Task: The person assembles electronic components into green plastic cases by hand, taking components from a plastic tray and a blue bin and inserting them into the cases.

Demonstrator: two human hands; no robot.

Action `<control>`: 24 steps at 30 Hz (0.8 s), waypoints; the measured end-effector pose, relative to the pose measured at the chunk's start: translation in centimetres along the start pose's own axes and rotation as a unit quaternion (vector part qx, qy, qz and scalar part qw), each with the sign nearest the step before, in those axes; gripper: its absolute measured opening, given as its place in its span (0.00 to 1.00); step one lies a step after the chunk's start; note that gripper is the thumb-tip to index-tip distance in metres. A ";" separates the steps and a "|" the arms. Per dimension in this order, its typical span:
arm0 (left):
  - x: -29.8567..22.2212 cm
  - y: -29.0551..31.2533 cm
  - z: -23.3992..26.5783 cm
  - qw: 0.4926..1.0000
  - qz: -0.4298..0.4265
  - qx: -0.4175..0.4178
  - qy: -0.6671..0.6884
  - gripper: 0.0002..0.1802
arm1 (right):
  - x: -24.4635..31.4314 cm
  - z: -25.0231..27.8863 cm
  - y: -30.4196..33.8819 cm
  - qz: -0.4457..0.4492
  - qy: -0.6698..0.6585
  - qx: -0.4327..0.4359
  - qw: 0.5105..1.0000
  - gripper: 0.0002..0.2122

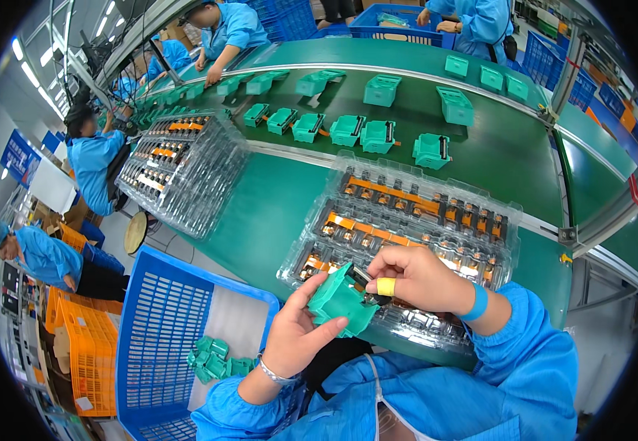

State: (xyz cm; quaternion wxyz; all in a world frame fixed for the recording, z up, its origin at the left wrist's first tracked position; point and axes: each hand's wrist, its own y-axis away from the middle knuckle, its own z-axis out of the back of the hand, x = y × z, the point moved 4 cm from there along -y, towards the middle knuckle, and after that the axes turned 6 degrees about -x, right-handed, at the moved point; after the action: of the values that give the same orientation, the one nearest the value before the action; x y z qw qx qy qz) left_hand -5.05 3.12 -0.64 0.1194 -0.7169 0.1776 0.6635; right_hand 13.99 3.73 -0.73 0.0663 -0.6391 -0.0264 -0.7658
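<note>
My left hand (300, 334) is closed round a green plastic housing (344, 309), its thumb across the near face and its fingers along the far side. At the housing's upper right edge, my right hand (414, 279) pinches a small black part (361, 278), mostly hidden by the fingers. Yellow tape wraps one finger of that hand, and a blue band circles its wrist. Beneath and beyond both hands lies a clear plastic tray (399, 220) holding rows of black parts with orange strips.
A blue crate (161, 331) with loose green housings (216, 360) stands at my left. Stacked clear trays (179, 169) sit on the bench's left part. Several green housings (348, 131) line the dark green conveyor (502, 162) ahead. Co-workers in blue (234, 29) are beyond it.
</note>
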 end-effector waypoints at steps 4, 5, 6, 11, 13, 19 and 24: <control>-0.2 0.2 -0.1 0.999 0.011 -0.003 0.034 0.36 | -0.1 -0.2 0.1 -0.008 0.016 0.005 1.000 0.08; -0.2 0.2 -0.1 0.999 0.012 -0.007 0.031 0.36 | 0.0 -0.2 0.2 -0.002 0.029 -0.004 1.000 0.09; -0.2 0.3 -0.2 0.999 0.013 -0.012 0.027 0.35 | 0.0 -0.4 0.2 -0.002 0.029 -0.005 1.000 0.09; -0.7 0.7 -0.6 1.000 -0.009 -0.024 -0.011 0.35 | 0.0 -0.2 0.1 -0.045 0.021 0.066 0.997 0.10; -0.9 0.9 -0.9 1.000 -0.007 -0.018 -0.014 0.35 | 0.1 -0.1 0.2 -0.047 0.013 0.065 0.997 0.10; -0.5 0.7 -0.7 1.000 0.000 -0.009 0.012 0.34 | 0.1 -0.2 0.4 -0.101 -0.042 0.077 0.991 0.09; 1.1 0.2 -0.2 0.994 0.037 -0.022 0.100 0.31 | -0.2 0.1 0.5 -0.115 -0.077 0.072 0.988 0.09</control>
State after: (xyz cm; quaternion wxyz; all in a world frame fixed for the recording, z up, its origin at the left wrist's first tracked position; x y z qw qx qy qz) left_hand -4.92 2.80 -1.75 0.0603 -0.7749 0.2006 0.5963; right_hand 14.23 3.31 -0.92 0.0211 -0.6823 -0.1595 -0.7132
